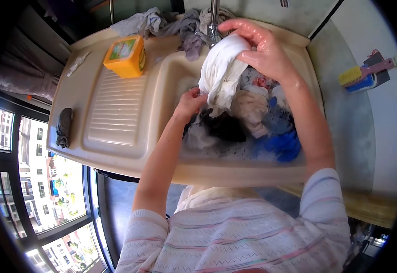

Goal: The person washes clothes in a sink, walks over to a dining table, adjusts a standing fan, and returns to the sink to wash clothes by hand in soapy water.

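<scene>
A wet white cloth (223, 68) is bunched and lifted above the sink basin, its lower end trailing onto the laundry. My right hand (264, 50) holds its upper end, thumb in front and fingers bent behind. At its lower left edge, my left hand (191, 102) is closed on the fabric, with some fingertips hidden. Below both hands, clothes soak in cloudy water: a black piece (226, 127), a beige piece (249, 111) and a bright blue piece (286, 146). Whether the white cloth is a particular garment cannot be made out.
An orange tub (125, 56) stands on the ribbed washboard (116, 111) side. A dark rolled cloth (64, 127) lies at the left edge. Grey clothes (146, 22) are heaped behind, by the faucet (214, 20). Brushes (362, 76) hang on the right wall.
</scene>
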`<state>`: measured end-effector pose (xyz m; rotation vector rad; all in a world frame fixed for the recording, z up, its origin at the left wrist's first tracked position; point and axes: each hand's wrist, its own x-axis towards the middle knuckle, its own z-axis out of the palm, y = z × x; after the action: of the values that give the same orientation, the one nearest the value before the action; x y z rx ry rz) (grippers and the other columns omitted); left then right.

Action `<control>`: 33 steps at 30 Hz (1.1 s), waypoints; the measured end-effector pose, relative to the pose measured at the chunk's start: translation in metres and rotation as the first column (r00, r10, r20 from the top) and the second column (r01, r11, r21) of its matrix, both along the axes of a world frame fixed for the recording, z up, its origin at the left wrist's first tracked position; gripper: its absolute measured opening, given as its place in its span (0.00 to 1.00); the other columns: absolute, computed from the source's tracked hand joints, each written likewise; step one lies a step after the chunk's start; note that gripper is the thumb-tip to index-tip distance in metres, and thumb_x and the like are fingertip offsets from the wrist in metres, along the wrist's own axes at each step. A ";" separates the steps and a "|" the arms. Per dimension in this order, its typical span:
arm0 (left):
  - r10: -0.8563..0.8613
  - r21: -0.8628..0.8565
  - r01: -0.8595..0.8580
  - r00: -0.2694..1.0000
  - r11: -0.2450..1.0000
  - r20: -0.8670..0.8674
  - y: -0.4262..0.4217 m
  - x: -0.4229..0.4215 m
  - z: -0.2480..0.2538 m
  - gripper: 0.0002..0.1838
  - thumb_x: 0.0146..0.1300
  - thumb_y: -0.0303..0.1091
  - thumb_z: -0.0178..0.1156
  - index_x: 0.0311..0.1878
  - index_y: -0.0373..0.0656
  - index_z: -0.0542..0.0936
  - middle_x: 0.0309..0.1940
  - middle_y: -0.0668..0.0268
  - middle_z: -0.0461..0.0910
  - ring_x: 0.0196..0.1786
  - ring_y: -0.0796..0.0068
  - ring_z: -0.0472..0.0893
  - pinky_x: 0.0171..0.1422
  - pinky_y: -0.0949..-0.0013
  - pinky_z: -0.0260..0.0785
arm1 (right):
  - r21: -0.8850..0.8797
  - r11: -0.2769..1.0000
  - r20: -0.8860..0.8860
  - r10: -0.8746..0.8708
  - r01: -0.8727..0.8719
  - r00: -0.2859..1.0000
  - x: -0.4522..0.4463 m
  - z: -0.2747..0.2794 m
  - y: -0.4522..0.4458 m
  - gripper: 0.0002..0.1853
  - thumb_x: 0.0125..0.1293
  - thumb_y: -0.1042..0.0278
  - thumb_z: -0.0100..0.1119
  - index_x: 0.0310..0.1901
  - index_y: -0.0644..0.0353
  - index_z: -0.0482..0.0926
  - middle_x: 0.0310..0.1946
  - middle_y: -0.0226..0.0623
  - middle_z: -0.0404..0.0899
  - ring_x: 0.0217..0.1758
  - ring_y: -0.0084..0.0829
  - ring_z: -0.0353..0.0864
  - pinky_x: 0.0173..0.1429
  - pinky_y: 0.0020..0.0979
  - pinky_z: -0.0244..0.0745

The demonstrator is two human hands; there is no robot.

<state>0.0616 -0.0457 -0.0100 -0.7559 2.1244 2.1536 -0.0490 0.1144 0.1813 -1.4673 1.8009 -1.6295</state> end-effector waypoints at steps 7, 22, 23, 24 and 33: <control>0.143 0.007 -0.144 0.987 0.990 0.069 -0.005 0.020 0.004 0.23 0.48 0.36 0.59 0.51 0.42 0.72 0.37 0.67 0.75 0.39 0.77 0.73 0.35 0.72 0.67 | 0.471 0.764 -0.272 -0.349 0.441 0.897 -0.003 -0.214 0.007 0.24 0.47 0.71 0.56 0.50 0.57 0.69 0.39 0.47 0.75 0.44 0.46 0.74 0.49 0.37 0.70; 0.102 0.820 -0.064 0.995 0.569 0.007 0.061 0.011 0.044 0.31 0.59 0.54 0.45 0.60 0.44 0.59 0.49 0.57 0.71 0.52 0.58 0.71 0.48 0.55 0.68 | 0.353 0.915 -0.365 0.329 -0.197 0.871 0.041 -0.009 0.001 0.14 0.44 0.83 0.52 0.34 0.59 0.77 0.32 0.34 0.74 0.40 0.32 0.73 0.46 0.29 0.68; 0.140 0.815 0.042 0.979 0.578 -0.150 0.071 0.022 0.046 0.28 0.60 0.50 0.45 0.59 0.45 0.61 0.49 0.59 0.71 0.52 0.61 0.71 0.49 0.58 0.68 | 0.379 0.884 -0.343 0.409 -0.273 0.846 0.057 -0.020 0.004 0.12 0.43 0.81 0.52 0.32 0.59 0.77 0.31 0.38 0.74 0.40 0.38 0.73 0.45 0.34 0.68; 0.175 0.793 0.146 0.937 0.591 -0.303 0.078 0.031 0.047 0.25 0.60 0.46 0.45 0.59 0.45 0.63 0.48 0.60 0.72 0.51 0.64 0.71 0.51 0.62 0.67 | 0.336 0.872 -0.290 0.456 -0.357 0.841 0.073 -0.032 0.008 0.10 0.44 0.80 0.54 0.31 0.57 0.77 0.31 0.35 0.74 0.40 0.35 0.72 0.45 0.33 0.67; 0.066 0.995 -0.032 0.997 0.090 0.026 0.056 -0.033 -0.045 0.23 0.57 0.48 0.49 0.46 0.37 0.72 0.38 0.52 0.77 0.37 0.53 0.77 0.46 0.54 0.70 | 0.306 0.811 0.236 0.443 -0.499 0.865 0.076 -0.034 0.049 0.10 0.50 0.79 0.52 0.34 0.54 0.78 0.41 0.35 0.75 0.50 0.29 0.71 0.54 0.32 0.65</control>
<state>0.0287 0.0107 -0.0546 -0.5347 0.0856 2.8083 0.0268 0.1629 0.1469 -1.4236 1.3989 -1.0661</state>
